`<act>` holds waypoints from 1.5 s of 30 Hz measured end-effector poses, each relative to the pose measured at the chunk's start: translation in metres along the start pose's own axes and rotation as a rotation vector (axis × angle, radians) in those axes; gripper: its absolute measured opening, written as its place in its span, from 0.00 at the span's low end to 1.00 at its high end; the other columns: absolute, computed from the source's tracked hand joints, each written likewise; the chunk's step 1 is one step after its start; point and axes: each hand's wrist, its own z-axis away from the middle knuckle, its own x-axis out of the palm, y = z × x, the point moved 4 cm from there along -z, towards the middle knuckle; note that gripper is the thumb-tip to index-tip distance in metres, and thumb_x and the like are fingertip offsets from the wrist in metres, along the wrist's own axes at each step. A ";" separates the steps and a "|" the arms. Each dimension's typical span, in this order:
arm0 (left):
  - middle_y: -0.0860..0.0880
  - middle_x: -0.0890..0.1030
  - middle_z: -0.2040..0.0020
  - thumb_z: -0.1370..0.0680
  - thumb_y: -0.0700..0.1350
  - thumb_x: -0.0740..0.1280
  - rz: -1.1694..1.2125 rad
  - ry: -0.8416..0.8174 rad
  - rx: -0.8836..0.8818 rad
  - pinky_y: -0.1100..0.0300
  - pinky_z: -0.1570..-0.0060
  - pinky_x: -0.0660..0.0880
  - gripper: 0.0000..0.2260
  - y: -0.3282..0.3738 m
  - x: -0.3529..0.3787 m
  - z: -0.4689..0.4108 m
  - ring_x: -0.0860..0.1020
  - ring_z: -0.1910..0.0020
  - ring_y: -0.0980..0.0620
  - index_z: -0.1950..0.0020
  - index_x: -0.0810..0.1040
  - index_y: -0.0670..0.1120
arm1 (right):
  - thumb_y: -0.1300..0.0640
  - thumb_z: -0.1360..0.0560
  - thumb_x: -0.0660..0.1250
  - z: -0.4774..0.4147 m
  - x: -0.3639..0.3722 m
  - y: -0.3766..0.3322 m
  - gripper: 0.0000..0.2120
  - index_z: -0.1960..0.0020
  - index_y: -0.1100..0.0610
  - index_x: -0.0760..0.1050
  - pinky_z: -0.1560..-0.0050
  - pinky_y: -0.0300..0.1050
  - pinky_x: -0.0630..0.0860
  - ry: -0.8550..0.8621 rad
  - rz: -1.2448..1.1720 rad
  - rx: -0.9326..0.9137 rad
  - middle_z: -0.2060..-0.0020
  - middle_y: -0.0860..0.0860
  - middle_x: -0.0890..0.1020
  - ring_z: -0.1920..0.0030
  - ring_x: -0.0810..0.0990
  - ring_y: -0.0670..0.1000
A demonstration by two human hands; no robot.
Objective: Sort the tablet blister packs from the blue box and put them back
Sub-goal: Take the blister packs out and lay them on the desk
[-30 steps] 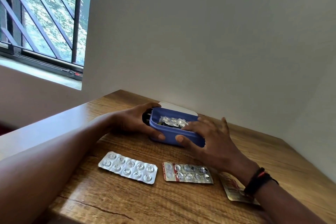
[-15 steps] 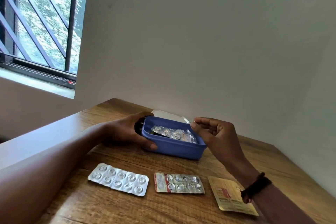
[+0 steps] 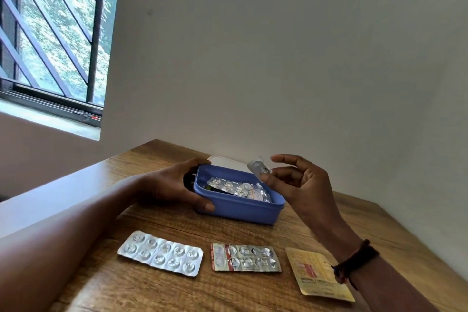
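Box [image 3: 243, 211] near back edge of table [image 3: 152, 291]

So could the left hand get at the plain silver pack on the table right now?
Probably yes. The silver pack lies uncovered on the table, just on the near side of the left hand, with nothing between them. That hand grips the box, so it would have to let go first.

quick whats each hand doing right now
Left hand: grips the left end of the blue box.
Right hand: pinches a small blister pack, held up above the box.
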 end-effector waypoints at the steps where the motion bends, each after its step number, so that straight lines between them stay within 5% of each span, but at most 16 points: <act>1: 0.56 0.73 0.32 0.45 0.63 0.81 -0.003 0.000 -0.001 0.51 0.33 0.72 0.52 0.000 0.000 0.000 0.73 0.35 0.56 0.26 0.61 0.56 | 0.58 0.35 0.79 0.001 0.002 -0.002 0.12 0.53 0.51 0.82 0.62 0.33 0.78 -0.003 -0.003 -0.021 0.64 0.49 0.86 0.62 0.85 0.45; 5: 0.56 0.73 0.32 0.45 0.62 0.80 -0.012 -0.004 -0.003 0.51 0.33 0.72 0.52 0.001 0.000 0.000 0.73 0.35 0.55 0.26 0.61 0.55 | 0.65 0.35 0.77 0.006 0.012 -0.013 0.08 0.59 0.56 0.84 0.55 0.40 0.82 -0.066 -0.029 -0.122 0.62 0.50 0.87 0.59 0.85 0.49; 9: 0.56 0.72 0.32 0.45 0.62 0.80 -0.040 -0.002 -0.012 0.53 0.34 0.71 0.52 0.002 -0.001 0.003 0.73 0.36 0.56 0.25 0.61 0.54 | 0.61 0.34 0.76 0.020 0.027 -0.027 0.07 0.57 0.60 0.85 0.49 0.47 0.81 -0.216 0.010 -0.186 0.58 0.51 0.87 0.53 0.85 0.49; 13: 0.54 0.76 0.33 0.40 0.59 0.80 -0.017 0.015 0.014 0.49 0.33 0.71 0.45 0.001 0.000 0.001 0.75 0.35 0.54 0.27 0.66 0.51 | 0.58 0.35 0.76 0.039 0.049 -0.042 0.08 0.56 0.55 0.85 0.52 0.48 0.81 -0.398 0.010 -0.220 0.56 0.50 0.86 0.53 0.84 0.50; 17: 0.62 0.82 0.45 0.37 0.57 0.80 -0.015 0.056 0.054 0.62 0.44 0.77 0.30 0.003 0.001 0.004 0.80 0.46 0.63 0.38 0.75 0.57 | 0.55 0.31 0.76 0.067 0.077 -0.050 0.08 0.52 0.50 0.84 0.55 0.51 0.81 -0.624 0.004 -0.114 0.58 0.48 0.86 0.58 0.84 0.51; 20: 0.62 0.81 0.46 0.43 0.62 0.80 0.000 0.070 0.065 0.69 0.49 0.77 0.30 0.007 0.002 0.008 0.80 0.47 0.64 0.44 0.75 0.60 | 0.50 0.29 0.75 0.083 0.090 -0.055 0.08 0.51 0.48 0.83 0.63 0.44 0.77 -0.771 0.062 -0.080 0.60 0.44 0.85 0.64 0.80 0.47; 24: 0.61 0.80 0.43 0.44 0.62 0.80 -0.021 0.059 0.055 0.58 0.40 0.76 0.37 0.008 0.002 0.006 0.78 0.44 0.63 0.37 0.73 0.57 | 0.46 0.29 0.74 0.091 0.095 -0.057 0.09 0.49 0.44 0.81 0.68 0.41 0.71 -0.858 0.102 -0.019 0.60 0.43 0.85 0.67 0.77 0.52; 28: 0.57 0.75 0.35 0.45 0.62 0.80 -0.028 0.049 0.012 0.54 0.35 0.72 0.48 0.009 0.001 0.007 0.75 0.39 0.59 0.29 0.66 0.53 | 0.39 0.30 0.72 0.094 0.098 -0.052 0.12 0.50 0.43 0.81 0.68 0.42 0.73 -0.839 0.270 -0.076 0.58 0.43 0.83 0.62 0.78 0.50; 33: 0.52 0.73 0.31 0.42 0.59 0.80 -0.055 0.047 -0.020 0.49 0.32 0.70 0.50 0.010 0.001 0.007 0.73 0.34 0.52 0.25 0.62 0.50 | 0.38 0.29 0.70 0.091 0.097 -0.047 0.15 0.46 0.41 0.80 0.51 0.36 0.76 -0.774 0.361 -0.167 0.47 0.35 0.78 0.44 0.76 0.39; 39: 0.51 0.72 0.30 0.39 0.56 0.79 -0.051 0.048 -0.023 0.48 0.31 0.69 0.47 0.009 0.002 0.006 0.72 0.33 0.51 0.24 0.61 0.49 | 0.39 0.23 0.60 0.088 0.100 -0.042 0.15 0.42 0.43 0.79 0.42 0.47 0.73 -0.753 0.506 -0.269 0.45 0.33 0.79 0.41 0.72 0.37; 45: 0.50 0.74 0.32 0.33 0.53 0.79 -0.066 0.057 0.009 0.48 0.33 0.71 0.40 0.006 0.001 0.003 0.74 0.35 0.52 0.26 0.64 0.49 | 0.42 0.23 0.63 0.071 0.089 -0.037 0.12 0.43 0.43 0.80 0.47 0.35 0.73 -0.586 0.353 -0.238 0.49 0.34 0.81 0.43 0.76 0.38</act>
